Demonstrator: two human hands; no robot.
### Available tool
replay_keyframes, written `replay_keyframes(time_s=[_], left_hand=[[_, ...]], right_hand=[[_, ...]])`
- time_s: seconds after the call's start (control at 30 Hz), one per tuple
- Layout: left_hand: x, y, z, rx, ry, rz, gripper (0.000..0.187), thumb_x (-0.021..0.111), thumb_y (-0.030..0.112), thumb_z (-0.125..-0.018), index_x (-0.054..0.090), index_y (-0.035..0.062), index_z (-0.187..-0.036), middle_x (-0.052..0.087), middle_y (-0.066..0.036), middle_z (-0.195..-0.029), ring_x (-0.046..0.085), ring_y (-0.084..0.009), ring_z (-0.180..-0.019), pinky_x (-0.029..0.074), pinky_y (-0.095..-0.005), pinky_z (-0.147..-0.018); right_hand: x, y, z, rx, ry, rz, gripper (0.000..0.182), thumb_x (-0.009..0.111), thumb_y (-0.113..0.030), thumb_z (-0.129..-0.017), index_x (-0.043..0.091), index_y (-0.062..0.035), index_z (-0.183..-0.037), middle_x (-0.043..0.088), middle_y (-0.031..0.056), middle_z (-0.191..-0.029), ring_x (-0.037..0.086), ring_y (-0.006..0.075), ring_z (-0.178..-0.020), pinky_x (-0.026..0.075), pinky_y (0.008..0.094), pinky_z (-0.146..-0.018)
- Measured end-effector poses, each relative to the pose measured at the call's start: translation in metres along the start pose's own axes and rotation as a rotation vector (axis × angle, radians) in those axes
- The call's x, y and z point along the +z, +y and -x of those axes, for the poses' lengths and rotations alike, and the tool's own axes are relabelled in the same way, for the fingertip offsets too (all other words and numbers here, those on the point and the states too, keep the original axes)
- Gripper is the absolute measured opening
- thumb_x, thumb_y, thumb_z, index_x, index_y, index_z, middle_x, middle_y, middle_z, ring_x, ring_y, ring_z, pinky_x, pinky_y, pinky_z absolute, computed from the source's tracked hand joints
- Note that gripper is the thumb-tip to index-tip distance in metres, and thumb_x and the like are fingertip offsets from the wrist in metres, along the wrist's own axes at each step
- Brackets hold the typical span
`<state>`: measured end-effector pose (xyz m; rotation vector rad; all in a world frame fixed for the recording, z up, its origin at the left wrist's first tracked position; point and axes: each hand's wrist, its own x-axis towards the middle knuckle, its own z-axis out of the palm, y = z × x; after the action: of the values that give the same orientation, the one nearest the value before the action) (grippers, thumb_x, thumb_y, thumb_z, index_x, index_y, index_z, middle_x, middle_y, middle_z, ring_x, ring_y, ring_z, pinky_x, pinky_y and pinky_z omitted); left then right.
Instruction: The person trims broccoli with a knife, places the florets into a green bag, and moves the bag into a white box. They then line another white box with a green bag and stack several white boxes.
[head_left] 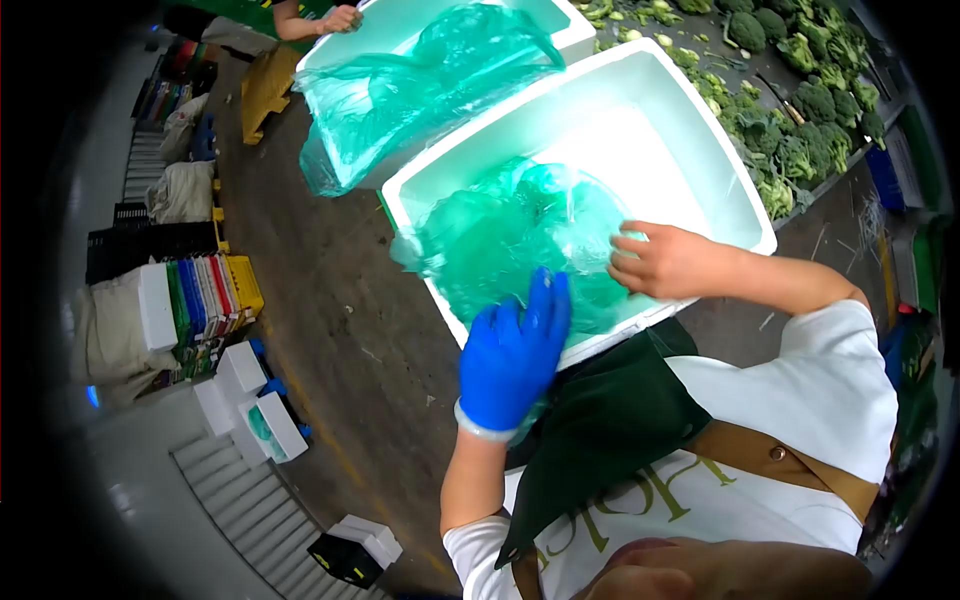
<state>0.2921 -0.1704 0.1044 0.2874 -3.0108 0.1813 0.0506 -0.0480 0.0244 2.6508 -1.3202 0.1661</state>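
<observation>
A green plastic bag [500, 235] lies crumpled in the left part of a white foam box [690, 140], spilling over the box's left edge. My left hand [510, 360], in a blue glove, is at the near side of this bag, its fingers stretched out over the plastic. Bare and curled, my right hand [655, 262] has its fingers at the right edge of the bag, above the box's near rim. The bag hides part of the box floor.
Behind stands another white foam box [580, 35] with a green bag [430, 80] draped over it; a co-worker's hand [342, 18] is at its far rim. Broccoli [745, 30] and a knife [790, 110] lie at the upper right. Crates [215, 290] are stacked at the left.
</observation>
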Motion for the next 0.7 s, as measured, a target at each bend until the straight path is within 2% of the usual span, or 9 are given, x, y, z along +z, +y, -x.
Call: replay_keyframes(time_s=[0.07,0.13,0.17,0.2,0.27,0.3,0.37,0.43,0.7], left_hand=[[-0.037,-0.001,0.010,-0.117,0.102,0.204,0.043,0.067,0.014,-0.080,0.063,0.0084,-0.123,0.067,-0.013,-0.114,0.064,-0.0253,-0.079,0.052,-0.0346,-0.069],[-0.044,-0.016,0.051,-0.427,0.320,0.306,0.052,0.078,0.021,-0.074,0.065,0.0072,-0.122,0.071,-0.014,-0.104,0.068,-0.0272,-0.085,0.052,-0.0342,-0.074],[-0.019,-0.031,0.060,-0.491,0.698,0.416,0.040,0.073,0.014,-0.079,0.065,-0.0024,-0.115,0.067,-0.017,-0.116,0.065,-0.0211,-0.087,0.051,-0.0344,-0.072],[-0.007,-0.044,0.063,-0.714,0.672,0.488,0.047,0.074,0.018,-0.080,0.061,-0.0036,-0.120,0.065,-0.019,-0.120,0.064,-0.0227,-0.093,0.051,-0.0364,-0.077],[0.046,-0.063,0.089,-1.005,0.587,0.509,0.062,0.077,0.027,-0.080,0.053,-0.0035,-0.129,0.062,-0.020,-0.124,0.063,-0.0281,-0.104,0.050,-0.0394,-0.086],[0.093,-0.067,0.113,-1.076,0.510,0.470,0.070,0.078,0.031,-0.080,0.049,-0.0022,-0.134,0.061,-0.020,-0.125,0.061,-0.0320,-0.109,0.049,-0.0403,-0.091],[0.157,-0.042,0.132,-1.292,0.147,0.587,0.077,0.079,0.038,-0.078,0.046,0.0001,-0.137,0.060,-0.019,-0.128,0.057,-0.0361,-0.118,0.047,-0.0418,-0.095],[0.207,-0.029,0.149,-1.234,0.076,1.095,0.068,0.077,0.039,-0.077,0.052,0.0035,-0.129,0.063,-0.021,-0.121,0.061,-0.0376,-0.111,0.050,-0.0441,-0.090],[0.196,-0.025,0.144,-1.369,0.068,0.859,0.047,0.069,0.017,-0.071,0.059,0.0051,-0.115,0.068,-0.022,-0.098,0.065,-0.0406,-0.090,0.053,-0.0468,-0.076]], right_hand=[[-0.028,0.008,0.004,0.082,0.275,-0.283,0.039,0.071,-0.035,-0.079,0.063,-0.0013,-0.097,0.059,0.0094,-0.084,0.060,0.0274,-0.092,0.049,0.0406,-0.085],[-0.016,0.044,0.046,0.476,0.443,-0.253,0.039,0.073,-0.026,-0.082,0.062,0.0001,-0.109,0.063,0.0163,-0.109,0.061,0.0339,-0.101,0.050,0.0410,-0.086],[-0.005,0.062,0.061,0.822,0.439,-0.202,0.044,0.074,-0.020,-0.081,0.060,0.0010,-0.118,0.063,0.0178,-0.114,0.061,0.0363,-0.104,0.048,0.0414,-0.091],[0.009,0.090,0.080,1.063,0.359,-0.117,0.048,0.073,-0.017,-0.082,0.058,0.0010,-0.124,0.062,0.0190,-0.121,0.058,0.0364,-0.112,0.045,0.0418,-0.097],[0.109,0.140,0.193,1.085,0.121,0.054,0.076,0.075,-0.024,-0.081,0.038,-0.0009,-0.143,0.048,0.0208,-0.142,0.048,0.0373,-0.128,0.039,0.0432,-0.106],[0.157,0.151,0.238,1.207,0.094,-0.229,0.086,0.074,-0.031,-0.081,0.030,-0.0030,-0.149,0.037,0.0211,-0.150,0.043,0.0355,-0.133,0.036,0.0445,-0.108],[0.165,0.147,0.237,1.540,0.159,-1.118,0.080,0.068,-0.033,-0.078,0.036,-0.0029,-0.146,0.049,0.0228,-0.138,0.051,0.0370,-0.122,0.042,0.0456,-0.100],[0.111,0.114,0.172,1.669,0.152,-1.100,0.072,0.059,-0.017,-0.075,0.038,0.0009,-0.141,0.055,0.0213,-0.130,0.056,0.0341,-0.114,0.043,0.0403,-0.096],[0.110,0.127,0.177,1.542,0.234,-0.886,0.053,0.050,-0.008,-0.064,0.055,0.0043,-0.115,0.058,0.0091,-0.089,0.052,0.0224,-0.080,0.043,0.0321,-0.078]])
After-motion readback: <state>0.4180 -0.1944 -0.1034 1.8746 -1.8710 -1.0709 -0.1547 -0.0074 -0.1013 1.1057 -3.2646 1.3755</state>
